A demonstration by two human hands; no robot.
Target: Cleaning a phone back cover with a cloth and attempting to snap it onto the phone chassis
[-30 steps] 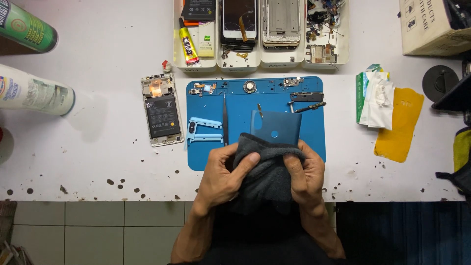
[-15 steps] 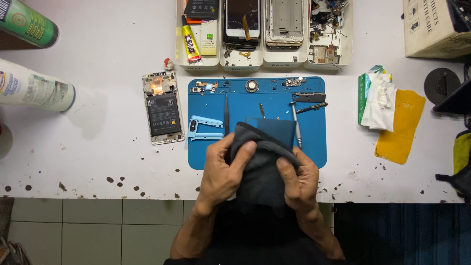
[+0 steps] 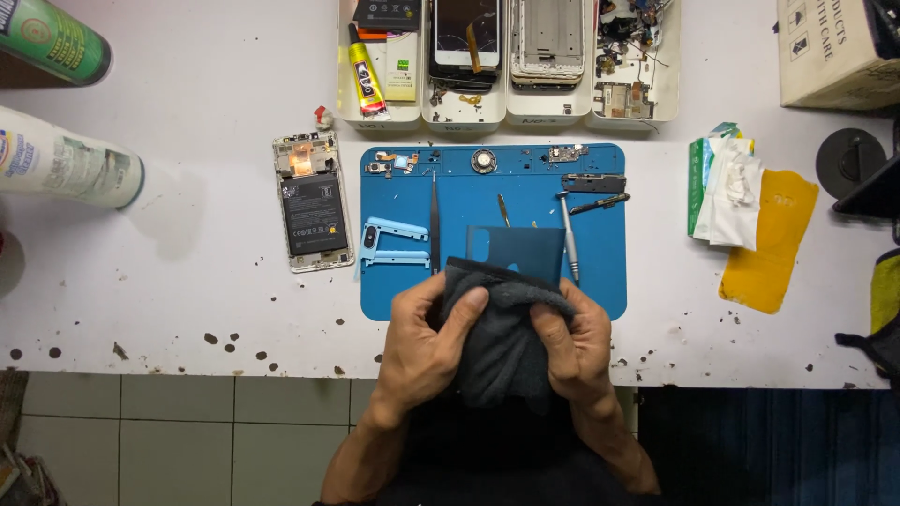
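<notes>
Both hands — left hand point(image 3: 422, 342), right hand point(image 3: 574, 342) — pinch the dark cloth point(image 3: 502, 337) around the blue back cover point(image 3: 517, 255) at the mat's point(image 3: 600, 281) near edge. Risk: cover flexes or slips off the counter point(image 3: 187, 281), or knocks the screwdriver point(image 3: 568, 239).

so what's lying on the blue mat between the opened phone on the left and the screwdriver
In the head view, between the opened phone and the screwdriver lie two light-blue frame pieces, black tweezers and a small metal pry tool, all on the blue mat.
</notes>
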